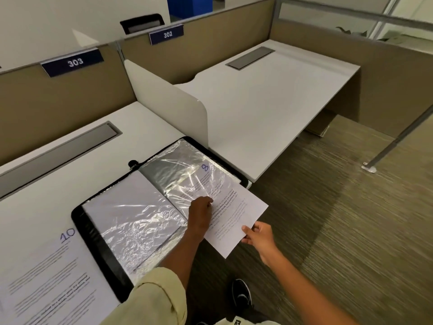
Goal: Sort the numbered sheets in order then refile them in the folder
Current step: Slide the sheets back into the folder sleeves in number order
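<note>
A black folder lies open on the white desk, with clear plastic sleeves on both pages. The sheet numbered 8 is partly inside the right-hand sleeve, and its lower half sticks out past the desk's edge. My right hand pinches that sheet's lower corner. My left hand is curled at the sleeve's open edge and pinches the plastic there. The sheet numbered 10 lies flat on the desk, left of the folder.
The white desk has a grey cable flap at its back and a white divider to the right. A second desk lies beyond it. Carpet and my black shoe are below.
</note>
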The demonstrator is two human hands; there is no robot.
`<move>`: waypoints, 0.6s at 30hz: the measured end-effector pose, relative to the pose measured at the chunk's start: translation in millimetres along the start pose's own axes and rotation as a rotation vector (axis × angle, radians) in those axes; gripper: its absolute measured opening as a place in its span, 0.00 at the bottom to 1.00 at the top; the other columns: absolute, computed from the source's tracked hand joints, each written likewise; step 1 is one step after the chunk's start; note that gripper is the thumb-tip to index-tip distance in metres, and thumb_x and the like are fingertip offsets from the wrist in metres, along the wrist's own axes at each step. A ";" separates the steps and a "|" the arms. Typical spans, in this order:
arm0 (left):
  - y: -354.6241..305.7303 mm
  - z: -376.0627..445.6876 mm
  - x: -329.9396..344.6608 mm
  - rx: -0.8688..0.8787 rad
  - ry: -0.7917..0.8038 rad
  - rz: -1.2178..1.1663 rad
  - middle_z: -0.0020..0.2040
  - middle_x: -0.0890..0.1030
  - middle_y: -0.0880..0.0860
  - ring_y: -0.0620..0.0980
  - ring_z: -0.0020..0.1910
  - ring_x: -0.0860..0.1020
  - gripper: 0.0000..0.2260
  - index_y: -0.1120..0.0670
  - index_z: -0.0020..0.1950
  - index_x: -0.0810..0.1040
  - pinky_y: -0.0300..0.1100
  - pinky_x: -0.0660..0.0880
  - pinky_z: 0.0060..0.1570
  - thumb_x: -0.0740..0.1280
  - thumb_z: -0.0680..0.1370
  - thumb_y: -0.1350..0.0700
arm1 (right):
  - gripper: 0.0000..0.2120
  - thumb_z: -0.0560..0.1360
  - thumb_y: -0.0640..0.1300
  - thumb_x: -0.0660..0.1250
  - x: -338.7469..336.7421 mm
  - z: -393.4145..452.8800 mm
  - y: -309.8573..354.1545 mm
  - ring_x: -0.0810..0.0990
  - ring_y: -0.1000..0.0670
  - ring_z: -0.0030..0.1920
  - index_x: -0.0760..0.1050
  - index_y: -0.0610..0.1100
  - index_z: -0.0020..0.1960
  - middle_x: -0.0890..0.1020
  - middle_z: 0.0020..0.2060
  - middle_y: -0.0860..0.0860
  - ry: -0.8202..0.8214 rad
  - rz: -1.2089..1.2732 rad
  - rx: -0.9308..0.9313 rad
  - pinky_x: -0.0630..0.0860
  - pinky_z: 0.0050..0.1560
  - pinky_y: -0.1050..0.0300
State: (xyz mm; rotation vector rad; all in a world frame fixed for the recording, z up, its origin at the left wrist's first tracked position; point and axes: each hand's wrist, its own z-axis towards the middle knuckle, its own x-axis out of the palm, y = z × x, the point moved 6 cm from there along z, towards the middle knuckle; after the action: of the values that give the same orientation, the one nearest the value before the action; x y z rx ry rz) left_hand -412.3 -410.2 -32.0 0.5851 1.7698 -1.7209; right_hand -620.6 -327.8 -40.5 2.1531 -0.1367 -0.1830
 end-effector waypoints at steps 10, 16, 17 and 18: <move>-5.9 16.5 -4.3 -0.001 0.019 0.041 0.51 0.84 0.55 0.49 0.47 0.81 0.10 0.57 0.55 0.83 0.45 0.79 0.52 0.68 0.76 0.66 | 0.09 0.78 0.34 0.68 42.5 46.4 43.5 0.81 0.51 0.49 0.75 0.40 0.57 0.81 0.55 0.46 0.120 -0.030 0.030 0.78 0.36 0.62; -4.1 15.0 -4.6 -0.034 0.010 0.036 0.51 0.84 0.55 0.48 0.46 0.81 0.09 0.57 0.53 0.84 0.41 0.78 0.51 0.69 0.75 0.65 | 0.09 0.77 0.35 0.70 44.4 56.2 32.8 0.81 0.48 0.52 0.74 0.43 0.54 0.81 0.53 0.47 0.173 0.002 0.106 0.81 0.42 0.56; -4.2 13.7 -4.2 -0.034 0.008 0.039 0.51 0.84 0.55 0.48 0.47 0.81 0.09 0.57 0.54 0.84 0.41 0.78 0.51 0.69 0.75 0.65 | 0.09 0.77 0.34 0.70 44.5 57.5 30.6 0.81 0.48 0.52 0.74 0.43 0.55 0.81 0.53 0.47 0.174 0.002 0.107 0.81 0.43 0.55; -4.8 12.6 -4.1 -0.035 0.002 0.040 0.51 0.84 0.55 0.48 0.47 0.81 0.09 0.57 0.54 0.84 0.41 0.78 0.52 0.69 0.75 0.65 | 0.11 0.77 0.34 0.70 44.8 58.0 29.2 0.81 0.47 0.52 0.74 0.43 0.56 0.81 0.53 0.47 0.170 -0.001 0.104 0.82 0.44 0.55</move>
State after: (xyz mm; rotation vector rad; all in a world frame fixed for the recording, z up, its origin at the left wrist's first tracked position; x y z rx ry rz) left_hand -411.2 -422.6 -25.4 0.6025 1.7745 -1.6595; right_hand -588.1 -398.8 -51.5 2.2610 -0.0472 0.0077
